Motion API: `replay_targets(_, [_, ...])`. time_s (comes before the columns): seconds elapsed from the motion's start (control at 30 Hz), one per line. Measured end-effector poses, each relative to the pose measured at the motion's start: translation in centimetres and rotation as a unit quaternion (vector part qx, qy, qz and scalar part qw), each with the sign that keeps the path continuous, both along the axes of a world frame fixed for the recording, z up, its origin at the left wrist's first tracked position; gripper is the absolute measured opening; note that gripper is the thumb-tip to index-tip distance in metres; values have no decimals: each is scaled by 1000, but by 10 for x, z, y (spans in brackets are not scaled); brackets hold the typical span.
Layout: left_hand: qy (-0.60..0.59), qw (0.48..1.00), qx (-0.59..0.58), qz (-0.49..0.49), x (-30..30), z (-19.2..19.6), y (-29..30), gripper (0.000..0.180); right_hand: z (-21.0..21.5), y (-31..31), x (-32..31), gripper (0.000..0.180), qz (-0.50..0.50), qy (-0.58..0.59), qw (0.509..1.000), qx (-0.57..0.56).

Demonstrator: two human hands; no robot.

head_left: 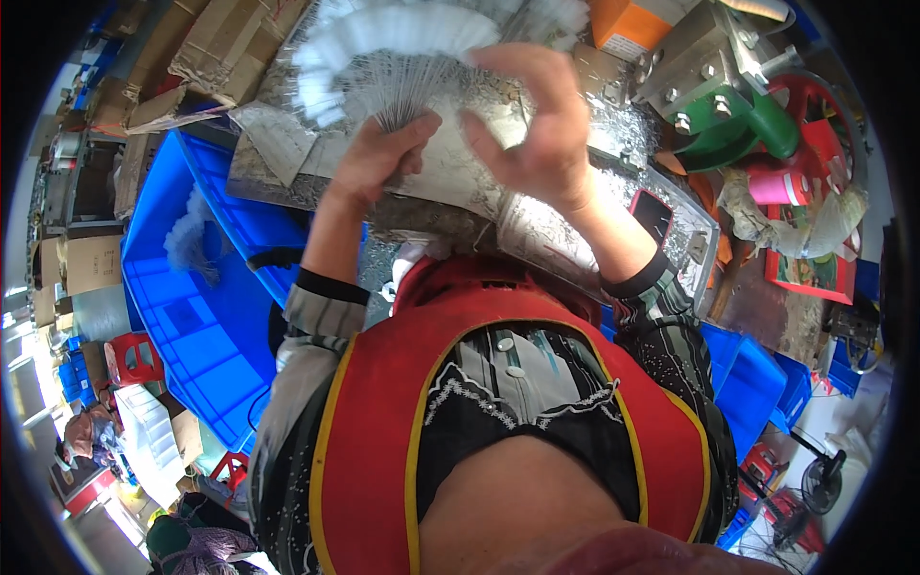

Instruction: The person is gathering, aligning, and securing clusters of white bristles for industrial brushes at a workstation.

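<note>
My left hand (pixel 388 158) is closed round the lower ends of a bundle of thin wire-stemmed brushes (pixel 407 81). Their stems spread upward like a fan, and the white bristly heads form a wide arc at the far side. To the right of the bundle, my right hand (pixel 546 134) is raised with thumb and fingers apart, somewhat smeared by motion. It seems to hold nothing; its fingertips come near the right edge of the fan. Beneath both hands lies a worn metal worktop (pixel 450 172) strewn with fine wire bits. More white bristle heads (pixel 551 14) lie behind.
A large blue bin (pixel 196 355) with white brushes (pixel 195 240) inside stands at left. Cardboard boxes (pixel 230 48) are far left. A phone (pixel 652 213), a metal fixture (pixel 704 62), a green machine part (pixel 743 125) and a pink spool (pixel 776 188) are at right.
</note>
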State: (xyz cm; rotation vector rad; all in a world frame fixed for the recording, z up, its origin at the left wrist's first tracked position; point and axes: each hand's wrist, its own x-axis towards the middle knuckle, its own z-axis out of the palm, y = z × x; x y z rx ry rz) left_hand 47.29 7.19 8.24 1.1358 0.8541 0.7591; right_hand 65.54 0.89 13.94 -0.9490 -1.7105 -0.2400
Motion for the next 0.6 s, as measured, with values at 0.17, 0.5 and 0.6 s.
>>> replay_targets(0.17, [170,960,-44,-218,-21,24,-7,25,-16,-14,-17,38,144,-122,972,-141])
replay_targets(0.5, [254,903,-127,-322,-64,31,-14,35,-82,5,-34,14,106,-311,919,-218])
replay_targets(0.6, [202,937,-197,-205,-82,36,-4,33,-84,8,-33,14,75,-265,941,-196])
